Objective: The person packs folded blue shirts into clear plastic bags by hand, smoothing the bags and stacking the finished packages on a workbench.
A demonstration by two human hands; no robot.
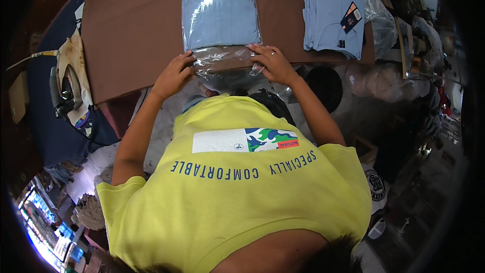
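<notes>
Our left hand and right hand pinch either side of the clear oblong plastic bag, long axis pointing away, nearside of the folded light-blue cloth garment.

Blue lettering, red label on yellow shirt; tag on blue garment at right.

Folded light-blue garment, its exact type unclear through the glare, lying flat in a clear plastic bag whose loose, wrinkled end overhangs the brown table.
</notes>
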